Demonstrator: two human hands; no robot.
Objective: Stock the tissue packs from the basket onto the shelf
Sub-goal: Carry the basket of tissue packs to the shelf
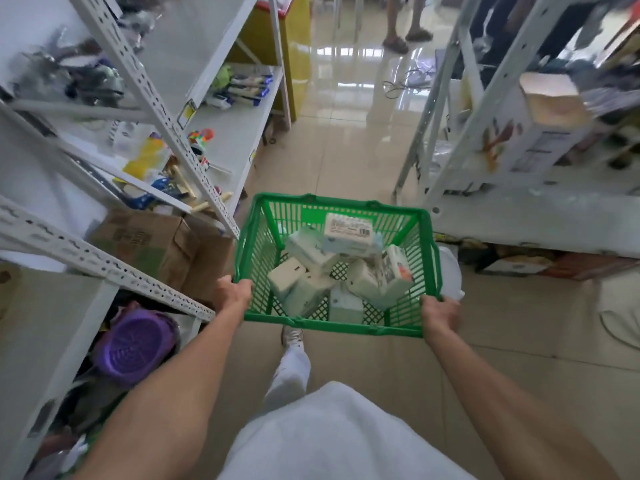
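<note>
- Left hand [235,292] grips the near-left corner of the green basket [334,199], fingers curled over the rim.
- Right hand [440,315] grips the near-right corner of the same rim, fingers curled round it, tips hidden.
- Basket is held up off the tiled floor [346,140], in the aisle between two shelf units.
- Tissue packs [313,252] are all inside the basket in a jumbled pile. One barcode-label pack [349,226] lies on top at the far side.
- Left shelf unit [228,140] is white and holds toys and bottles, blurred.
- Right shelf unit [519,220] is white, with a printed carton [540,133] on it.
- Cardboard box [149,244] sits under the left unit, just left of the basket.
- Purple plastic bowl [135,344] sits low in the left unit.
- Another person's sandalled feet [405,38] are at the aisle's far end.
</note>
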